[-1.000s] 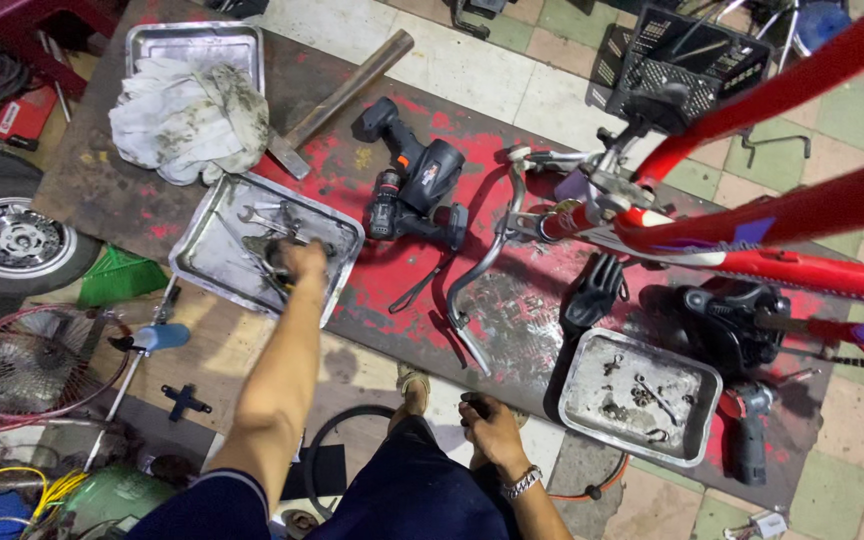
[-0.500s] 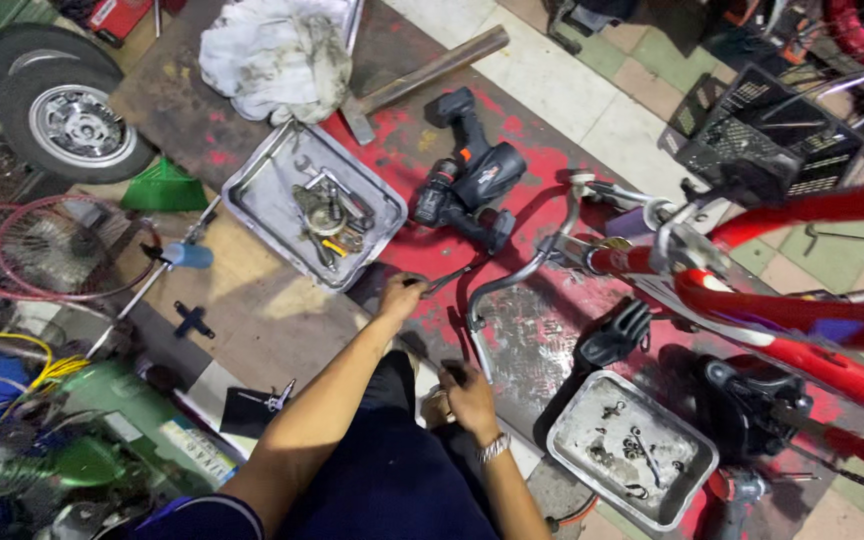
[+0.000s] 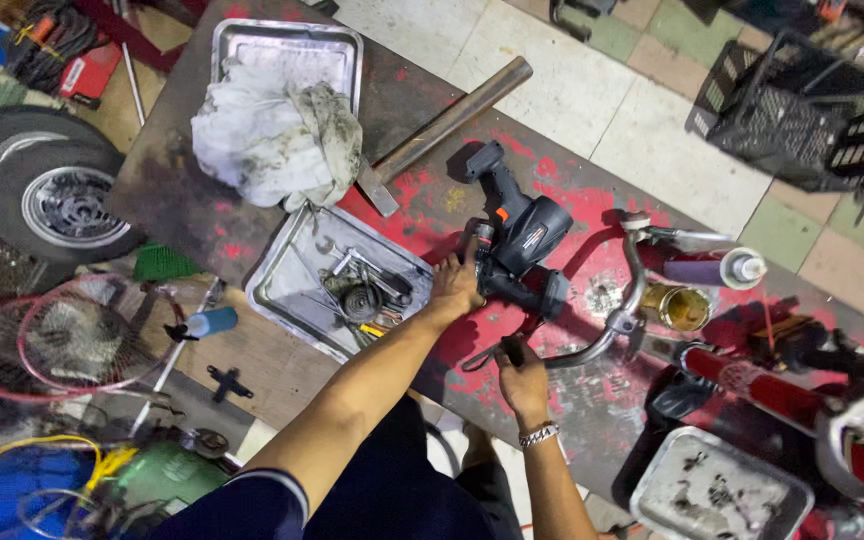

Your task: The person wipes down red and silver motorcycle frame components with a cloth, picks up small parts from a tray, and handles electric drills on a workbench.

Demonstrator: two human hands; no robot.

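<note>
Left hand touches cordless drill; right hand grips handlebar.

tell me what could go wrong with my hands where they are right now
Your left hand sits at the chuck end of the cordless drill; if it lifts from there, the drill could tip or its bit catch fingers. Your right hand has its grip on the end of the bike handlebar, which might swing. The metal tray of loose tools sits by your left wrist, so it could get knocked.
</note>
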